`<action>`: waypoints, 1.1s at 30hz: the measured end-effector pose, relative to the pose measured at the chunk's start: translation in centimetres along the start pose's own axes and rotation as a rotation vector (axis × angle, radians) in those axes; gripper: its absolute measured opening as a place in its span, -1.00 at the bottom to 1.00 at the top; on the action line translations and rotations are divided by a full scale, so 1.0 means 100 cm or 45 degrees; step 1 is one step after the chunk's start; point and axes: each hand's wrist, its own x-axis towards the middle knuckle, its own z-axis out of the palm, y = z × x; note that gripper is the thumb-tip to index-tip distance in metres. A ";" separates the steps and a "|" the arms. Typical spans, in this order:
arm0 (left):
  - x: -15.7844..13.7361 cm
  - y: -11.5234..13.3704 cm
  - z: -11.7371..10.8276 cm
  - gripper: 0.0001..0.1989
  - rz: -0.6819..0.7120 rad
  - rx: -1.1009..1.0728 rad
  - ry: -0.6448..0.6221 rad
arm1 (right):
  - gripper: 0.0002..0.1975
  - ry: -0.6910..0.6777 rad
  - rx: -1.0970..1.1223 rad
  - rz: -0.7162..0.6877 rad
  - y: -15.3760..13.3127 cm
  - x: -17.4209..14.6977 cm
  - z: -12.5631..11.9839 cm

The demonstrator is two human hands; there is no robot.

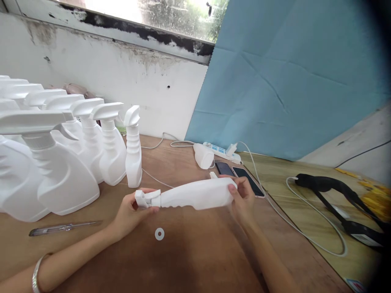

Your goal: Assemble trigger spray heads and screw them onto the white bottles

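Note:
A white spray bottle point(197, 194) lies sideways in the air between my two hands, above the wooden table point(195, 252). My left hand point(132, 211) is closed around its trigger spray head point(148, 198). At the other end, my right hand point(242, 195) grips the base with the thumb on the near side. Below the spray head, a small white washer point(159, 234) lies flat on the table. A screwdriver point(64, 228) with a clear handle rests to the left of my left forearm.
Several white spray bottles point(113, 150) stand upright in rows at the left. Behind my right hand are a white container point(204, 156), a power strip point(221, 152) and two phones point(249, 181). A cable point(259, 175) runs past a black strap-like device point(330, 187) at the right.

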 end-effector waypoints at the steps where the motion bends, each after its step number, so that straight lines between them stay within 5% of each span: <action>1: -0.001 -0.001 0.001 -0.59 0.016 0.031 -0.026 | -0.69 0.034 -0.057 0.019 -0.001 -0.001 0.001; 5: -0.005 -0.003 0.001 -0.70 0.204 0.212 -0.110 | -0.65 0.116 -0.299 0.141 -0.005 -0.001 0.003; 13: -0.006 -0.006 -0.005 -0.66 1.060 0.492 -0.227 | -0.56 -0.014 -0.475 0.408 -0.010 0.000 0.002; 19: -0.006 -0.006 -0.010 -0.60 1.256 0.610 -0.307 | -0.56 0.006 -0.462 0.424 -0.005 0.000 0.002; 22: -0.008 -0.002 -0.010 -0.58 1.064 0.612 -0.193 | -0.58 0.125 -0.457 0.275 -0.003 -0.001 0.005; 27: -0.007 0.001 -0.006 -0.67 0.328 0.361 -0.076 | -0.65 0.296 -0.321 -0.064 0.000 -0.007 0.007; 33: -0.003 0.001 -0.003 -0.64 0.126 0.268 -0.075 | -0.70 0.328 -0.177 -0.319 0.001 -0.011 0.006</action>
